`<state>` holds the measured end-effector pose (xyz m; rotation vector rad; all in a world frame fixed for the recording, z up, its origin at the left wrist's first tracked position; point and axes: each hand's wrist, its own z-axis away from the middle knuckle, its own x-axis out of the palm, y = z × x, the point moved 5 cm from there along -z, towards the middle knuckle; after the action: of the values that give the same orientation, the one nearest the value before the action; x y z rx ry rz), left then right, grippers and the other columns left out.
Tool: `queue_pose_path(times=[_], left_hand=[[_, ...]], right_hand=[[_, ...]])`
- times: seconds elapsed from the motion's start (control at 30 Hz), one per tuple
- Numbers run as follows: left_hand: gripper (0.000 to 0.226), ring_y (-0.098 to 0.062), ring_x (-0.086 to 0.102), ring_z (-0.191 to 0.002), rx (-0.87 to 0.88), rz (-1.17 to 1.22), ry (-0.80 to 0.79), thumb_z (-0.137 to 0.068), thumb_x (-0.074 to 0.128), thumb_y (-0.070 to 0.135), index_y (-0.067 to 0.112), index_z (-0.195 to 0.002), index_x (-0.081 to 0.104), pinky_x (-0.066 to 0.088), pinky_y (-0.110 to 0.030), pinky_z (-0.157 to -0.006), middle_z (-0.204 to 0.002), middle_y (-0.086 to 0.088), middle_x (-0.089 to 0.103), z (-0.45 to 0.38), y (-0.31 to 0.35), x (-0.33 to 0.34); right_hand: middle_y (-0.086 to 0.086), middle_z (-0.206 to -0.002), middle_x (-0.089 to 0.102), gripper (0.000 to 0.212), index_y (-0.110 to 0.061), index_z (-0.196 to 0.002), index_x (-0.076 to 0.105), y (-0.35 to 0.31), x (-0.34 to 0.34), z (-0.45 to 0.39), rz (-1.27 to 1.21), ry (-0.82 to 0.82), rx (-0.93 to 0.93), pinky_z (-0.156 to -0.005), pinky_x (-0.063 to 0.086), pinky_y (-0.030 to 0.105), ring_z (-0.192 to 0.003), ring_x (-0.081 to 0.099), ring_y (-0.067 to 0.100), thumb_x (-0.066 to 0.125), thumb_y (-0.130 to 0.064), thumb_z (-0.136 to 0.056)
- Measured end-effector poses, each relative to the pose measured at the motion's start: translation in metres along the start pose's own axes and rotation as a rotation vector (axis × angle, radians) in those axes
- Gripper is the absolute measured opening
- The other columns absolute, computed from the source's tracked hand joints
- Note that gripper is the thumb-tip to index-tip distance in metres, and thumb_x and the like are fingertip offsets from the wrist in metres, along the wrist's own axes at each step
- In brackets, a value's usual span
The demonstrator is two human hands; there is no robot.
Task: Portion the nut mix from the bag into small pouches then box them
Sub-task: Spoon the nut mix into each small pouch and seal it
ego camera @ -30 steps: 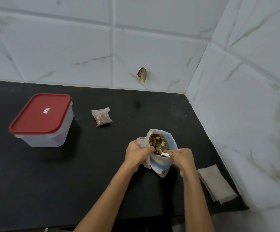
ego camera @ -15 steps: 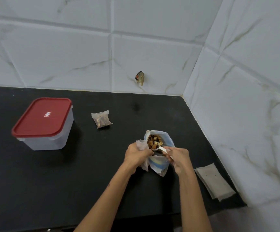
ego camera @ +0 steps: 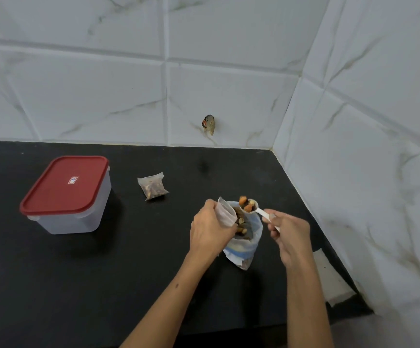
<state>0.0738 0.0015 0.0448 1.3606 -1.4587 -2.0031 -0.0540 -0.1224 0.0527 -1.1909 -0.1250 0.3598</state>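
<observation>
The spoon (ego camera: pixel 250 206) has risen loaded out of the bag (ego camera: pixel 244 244), gripped by right hand (ego camera: pixel 289 232). Left hand (ego camera: pixel 210 228) pinches the empty pouch (ego camera: pixel 225 213) at 9 o'clock, ready for filling.

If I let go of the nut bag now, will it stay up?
Probably not. The bag looks thin and crumpled, likely floppy, and the left hand grips its rim. It leans on a narrow base, so it may slump and spill nuts.

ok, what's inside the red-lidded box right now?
Cannot tell. The red lid is on, and the box's translucent walls show no clear contents. One filled pouch lies on the counter beside it, not boxed.
</observation>
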Motion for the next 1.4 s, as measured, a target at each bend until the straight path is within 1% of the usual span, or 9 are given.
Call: queue_pose_path(times=[0.17,0.5,0.63,0.7,0.87,1.03,1.17,1.3,1.4], left_hand=[[0.032,-0.010,0.057,-0.084,0.000,0.010,-0.008,-0.075,0.072,0.027,0.022,-0.094,0.047,0.051,-0.027,-0.069,-0.089,0.008,0.056,-0.003,0.004,0.003],[0.033,-0.005,0.052,-0.072,-0.011,0.121,0.025,-0.072,0.074,0.019,0.019,-0.089,0.045,0.039,-0.019,-0.053,-0.082,0.010,0.054,-0.006,0.005,0.003],[0.032,-0.008,0.056,-0.077,-0.026,0.175,0.034,-0.073,0.073,0.018,0.018,-0.091,0.047,0.043,-0.019,-0.057,-0.085,0.009,0.057,-0.009,0.005,0.004],[0.032,-0.010,0.059,-0.080,-0.023,0.201,0.035,-0.073,0.074,0.018,0.019,-0.093,0.048,0.049,-0.023,-0.062,-0.086,0.008,0.059,-0.010,0.005,0.005],[0.034,-0.008,0.059,-0.080,-0.008,0.230,0.046,-0.072,0.074,0.017,0.019,-0.097,0.050,0.046,-0.018,-0.060,-0.089,0.007,0.061,-0.011,0.005,0.005],[0.034,-0.005,0.055,-0.070,0.014,0.230,0.059,-0.071,0.075,0.018,0.019,-0.090,0.047,0.039,-0.015,-0.054,-0.085,0.006,0.060,-0.014,0.004,0.005],[0.034,-0.006,0.056,-0.070,0.050,0.250,0.090,-0.072,0.075,0.020,0.017,-0.092,0.048,0.043,-0.017,-0.053,-0.084,0.006,0.060,-0.016,0.008,0.002],[0.036,-0.005,0.056,-0.067,0.134,0.281,0.109,-0.072,0.078,0.023,0.013,-0.092,0.049,0.044,-0.014,-0.053,-0.081,0.005,0.061,-0.014,0.014,0.000],[0.035,-0.003,0.056,-0.067,0.117,0.289,0.125,-0.074,0.077,0.024,0.015,-0.094,0.049,0.043,-0.012,-0.052,-0.083,0.006,0.061,-0.015,0.013,-0.002]], right_hand=[[0.007,-0.090,0.069,0.020,-0.008,-0.101,0.071,-0.030,0.007,0.028,0.078,-0.068,-0.195,-0.059,0.045,0.019,-0.073,0.058,0.008,0.055,-0.003,-0.091],[-0.002,-0.112,0.068,0.025,-0.015,-0.112,0.069,-0.050,0.027,0.060,0.680,-0.052,-0.691,-0.061,0.034,-0.003,-0.090,0.054,0.000,0.055,-0.008,-0.093],[0.005,-0.118,0.066,0.029,-0.015,-0.118,0.067,-0.056,0.035,0.062,0.855,-0.127,-0.664,-0.088,0.047,0.019,-0.107,0.060,0.017,0.053,-0.007,-0.094],[0.011,-0.109,0.068,0.028,-0.011,-0.110,0.071,-0.059,0.037,0.065,0.797,-0.139,-0.735,-0.089,0.047,0.029,-0.102,0.061,0.025,0.053,0.000,-0.091],[0.007,-0.107,0.069,0.021,-0.011,-0.107,0.072,-0.064,0.032,0.070,0.735,-0.010,-0.814,-0.080,0.048,0.020,-0.096,0.061,0.017,0.057,-0.008,-0.092],[0.003,-0.103,0.070,0.021,-0.013,-0.104,0.073,-0.066,0.034,0.074,0.717,-0.052,-0.847,-0.074,0.041,0.008,-0.090,0.059,0.008,0.058,-0.006,-0.091],[0.003,-0.104,0.070,0.022,-0.014,-0.105,0.073,-0.072,0.032,0.075,0.654,-0.003,-0.832,-0.076,0.045,0.014,-0.090,0.061,0.008,0.059,-0.006,-0.090],[-0.001,-0.102,0.070,0.021,-0.017,-0.105,0.072,-0.063,0.043,0.071,0.758,-0.117,-0.767,-0.067,0.038,0.003,-0.085,0.058,0.004,0.059,-0.009,-0.090],[0.001,-0.102,0.069,0.023,-0.016,-0.105,0.072,-0.068,0.042,0.074,0.705,-0.028,-0.806,-0.069,0.038,0.007,-0.089,0.057,0.007,0.058,-0.006,-0.089]])
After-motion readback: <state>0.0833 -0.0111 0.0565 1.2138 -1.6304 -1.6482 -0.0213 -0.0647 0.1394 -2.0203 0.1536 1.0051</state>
